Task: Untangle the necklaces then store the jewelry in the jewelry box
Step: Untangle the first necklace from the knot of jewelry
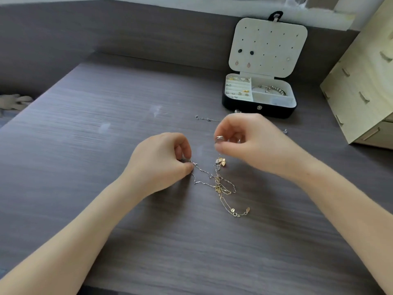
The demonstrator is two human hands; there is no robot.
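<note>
- Necklaces (217, 184) lie in a tangle on the grey wood-grain table (95, 188), in the middle of the view between the two hands.
- Within the tangle, a silver chain (202, 171) runs out toward 9 o'clock. A gold chain (225, 202) trails toward 5 o'clock and ends in a clasp with a small tag (241, 212).
- Small gold and silver pendants (221, 162) sit at the tangle's 12 o'clock edge.
- Left hand (161, 162), at 9 o'clock from the tangle, pinches the end of the silver chain between thumb and forefinger, with the other fingers curled in.
- Right hand (246, 137) hovers at 12 to 1 o'clock, just over the pendants. Its fingers are curled and its thumb and forefinger are drawn near each other. Whether a strand runs up into that pinch cannot be told.
- A separate silver chain (204, 119) lies flat at 12 o'clock, beyond the right hand and partly hidden by it.
- Jewelry box (258, 111), dark outside and pale inside, stands open at 1 o'clock, well apart from the tangle.
- Its lid (270, 67) is upright and carries a few earrings (242, 64).
- Inside the box, ring rolls holding small pieces fill the left part, and a beaded bracelet (273, 89) lies in the rear right compartment.
- A pale wooden drawer unit (361, 86) stands at 2 o'clock, beside the box.
</note>
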